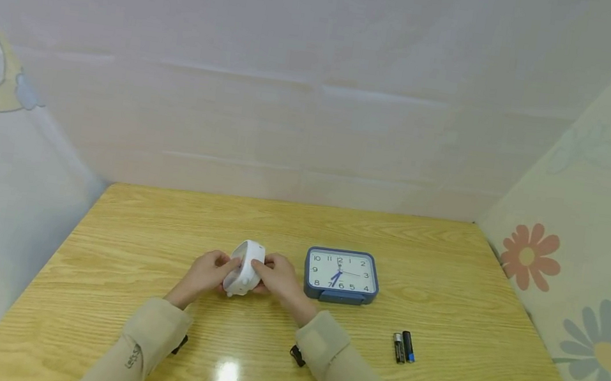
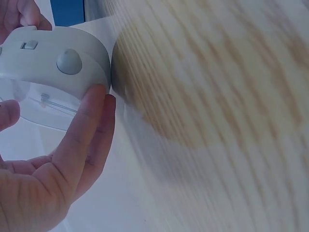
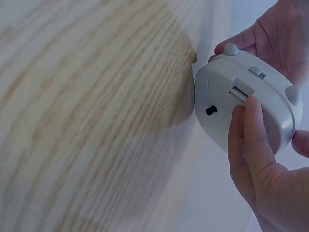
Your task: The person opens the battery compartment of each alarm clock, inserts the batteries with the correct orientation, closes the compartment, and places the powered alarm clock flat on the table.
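A small white alarm clock (image 1: 251, 267) is held up on its edge between both hands near the table's middle. My left hand (image 1: 206, 275) grips its front side, thumb and fingers at the rim; a rounded foot (image 2: 69, 62) and the clear front with thin clock hands show in the left wrist view. My right hand (image 1: 279, 278) holds it from behind. In the right wrist view, its fingertips (image 3: 253, 107) touch the back beside an open slot (image 3: 240, 93), and its thumb is at the rim. A black knob (image 3: 211, 110) sticks out of the back.
On the wooden table (image 1: 470, 302), a blue rectangular clock (image 1: 342, 276) lies right of my hands. Two batteries, one silver-topped (image 1: 398, 348) and one black and blue (image 1: 408, 347), lie farther right. Small black objects (image 1: 298, 355) sit by my sleeves, partly covered.
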`<state>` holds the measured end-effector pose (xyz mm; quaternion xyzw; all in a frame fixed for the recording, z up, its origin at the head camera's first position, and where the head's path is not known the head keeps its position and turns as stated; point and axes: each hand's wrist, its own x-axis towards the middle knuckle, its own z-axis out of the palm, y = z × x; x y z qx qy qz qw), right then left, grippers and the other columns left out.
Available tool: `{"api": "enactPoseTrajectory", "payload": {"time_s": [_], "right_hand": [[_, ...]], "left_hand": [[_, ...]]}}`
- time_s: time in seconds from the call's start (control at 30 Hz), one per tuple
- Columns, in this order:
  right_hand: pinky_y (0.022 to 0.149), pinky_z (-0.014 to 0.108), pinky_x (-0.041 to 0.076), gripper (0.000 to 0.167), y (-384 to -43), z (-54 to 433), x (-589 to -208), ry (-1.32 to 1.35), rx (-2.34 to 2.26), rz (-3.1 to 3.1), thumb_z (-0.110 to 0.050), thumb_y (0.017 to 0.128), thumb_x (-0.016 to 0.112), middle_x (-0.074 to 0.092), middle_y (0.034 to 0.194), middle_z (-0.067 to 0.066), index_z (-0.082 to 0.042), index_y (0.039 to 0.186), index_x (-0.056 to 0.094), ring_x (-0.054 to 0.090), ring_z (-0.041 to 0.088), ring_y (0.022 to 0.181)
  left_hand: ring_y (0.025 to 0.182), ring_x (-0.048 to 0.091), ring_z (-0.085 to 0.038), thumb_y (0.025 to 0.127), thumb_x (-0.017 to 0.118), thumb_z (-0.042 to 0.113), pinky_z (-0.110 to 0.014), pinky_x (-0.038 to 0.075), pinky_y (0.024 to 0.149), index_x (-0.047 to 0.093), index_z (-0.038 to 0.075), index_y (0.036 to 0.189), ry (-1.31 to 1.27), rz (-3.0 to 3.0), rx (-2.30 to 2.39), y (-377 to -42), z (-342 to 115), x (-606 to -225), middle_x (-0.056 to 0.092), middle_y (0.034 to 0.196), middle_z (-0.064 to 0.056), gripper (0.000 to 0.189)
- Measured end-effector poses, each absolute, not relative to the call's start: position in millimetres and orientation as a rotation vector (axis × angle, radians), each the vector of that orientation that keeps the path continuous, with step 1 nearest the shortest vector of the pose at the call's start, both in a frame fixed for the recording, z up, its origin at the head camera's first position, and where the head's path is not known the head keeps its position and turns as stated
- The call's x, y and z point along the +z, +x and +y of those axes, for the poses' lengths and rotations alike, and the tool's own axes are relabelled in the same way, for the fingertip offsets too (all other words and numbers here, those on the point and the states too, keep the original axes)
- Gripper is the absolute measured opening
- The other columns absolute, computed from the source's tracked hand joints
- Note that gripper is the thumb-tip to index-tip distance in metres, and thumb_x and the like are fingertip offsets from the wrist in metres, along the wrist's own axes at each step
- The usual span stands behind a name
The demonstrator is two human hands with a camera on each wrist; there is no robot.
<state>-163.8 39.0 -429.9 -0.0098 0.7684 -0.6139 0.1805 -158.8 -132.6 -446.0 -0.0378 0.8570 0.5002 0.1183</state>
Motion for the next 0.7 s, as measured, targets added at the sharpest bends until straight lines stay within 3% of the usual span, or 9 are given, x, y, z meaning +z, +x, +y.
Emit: {"api": "enactPoseTrajectory", "payload": {"time_s": [0.2,0.47,0.7], "right_hand": [[0.069,0.045,0.054,0.034,-164.2,38.7,-431.3,-0.037,-1.776,2.124,-0.018,0.093,0.052,0.063,0.085,0.013,0.008,0.113,0.055,0.062,0.023,0.068],[0.072,0.044,0.054,0.033,-163.0,37.3,-432.0,-0.017,-1.835,2.05,-0.015,0.094,0.049,0.063,0.086,0.014,0.01,0.115,0.054,0.063,0.025,0.072],[0.074,0.045,0.053,0.038,-162.0,37.2,-432.5,-0.032,-1.877,1.978,-0.018,0.094,0.05,0.063,0.089,0.013,0.009,0.12,0.052,0.062,0.024,0.075]], "left_hand": [[0.069,0.059,-0.02,0.093,0.049,0.038,-0.033,0.053,0.058,0.049,-0.005,0.12,-0.069,2.539,1.402,-158.2,-130.9,-442.5,0.059,0.101,-0.021,0.051],[0.071,0.059,-0.019,0.093,0.047,0.041,-0.033,0.052,0.059,0.05,-0.005,0.121,-0.042,2.575,1.357,-156.1,-129.6,-438.0,0.062,0.097,-0.018,0.054],[0.082,0.061,-0.024,0.095,0.043,0.036,-0.034,0.055,0.062,0.051,-0.007,0.12,-0.08,2.553,1.393,-154.9,-127.0,-435.8,0.06,0.105,-0.023,0.05]]}}
